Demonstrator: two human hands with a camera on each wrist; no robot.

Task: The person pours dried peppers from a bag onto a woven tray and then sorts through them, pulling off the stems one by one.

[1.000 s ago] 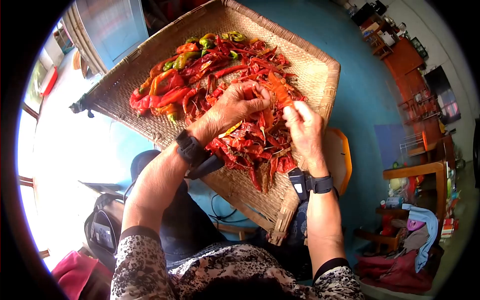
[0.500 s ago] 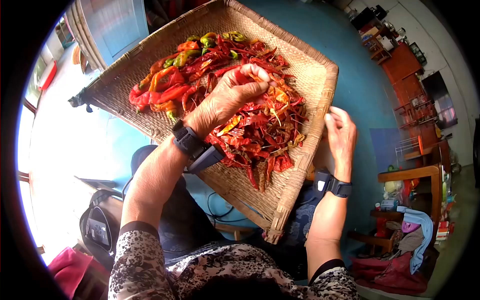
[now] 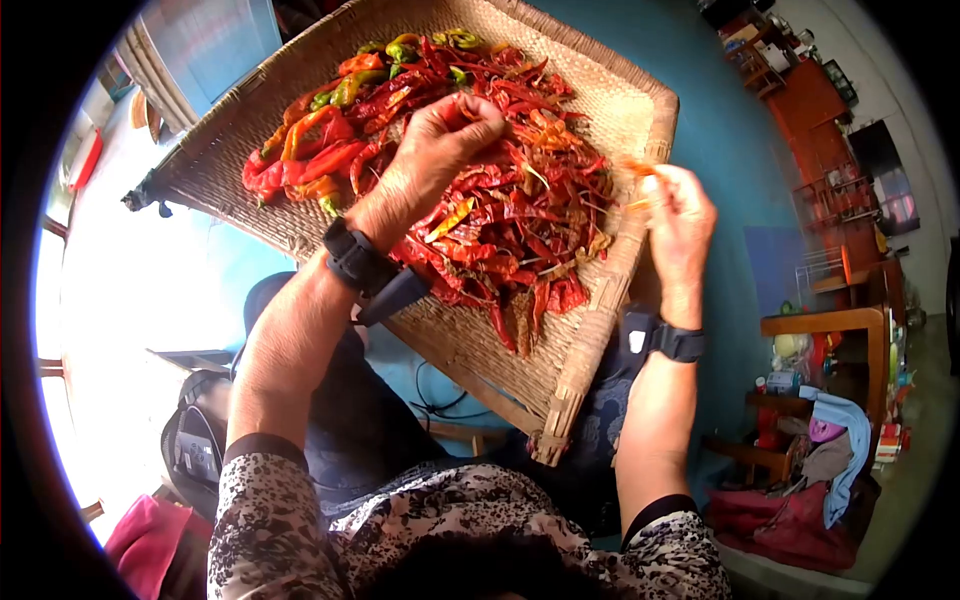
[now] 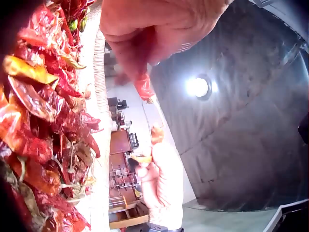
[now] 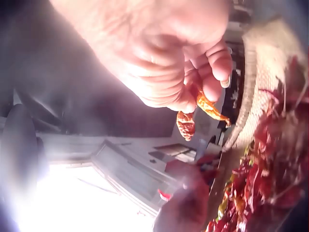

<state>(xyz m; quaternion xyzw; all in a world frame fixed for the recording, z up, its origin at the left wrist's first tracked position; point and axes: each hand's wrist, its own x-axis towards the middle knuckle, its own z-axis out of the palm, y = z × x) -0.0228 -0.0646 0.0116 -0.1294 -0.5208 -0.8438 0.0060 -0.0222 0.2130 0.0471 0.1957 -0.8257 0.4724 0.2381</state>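
Observation:
Red dried chili peppers (image 3: 500, 220) lie heaped in a woven basket tray (image 3: 630, 110). Over the heap, my left hand (image 3: 445, 140) curls its fingers around a red chili pepper (image 4: 144, 88), whose tip pokes out below them. At the tray's right rim, my right hand (image 3: 680, 225) pinches an orange dried chili pepper (image 5: 211, 110). A second wrinkled orange end (image 5: 186, 125) sticks out beside its fingertips; whether both belong to one pepper I cannot tell. Fresher red, orange and green peppers (image 3: 320, 140) lie at the tray's far left.
The tray sits over the person's lap, its near corner (image 3: 548, 445) close to the body. A black bag (image 3: 190, 440) is at the left. To the right, a wooden chair (image 3: 825, 325) stands beside clothes (image 3: 790, 520), with the blue floor (image 3: 715, 140) between.
Both hands were together over the heap at an orange-red pepper. The right hand then drew away to the right rim and now shows orange ends. The left hand shifted left and farther from the body.

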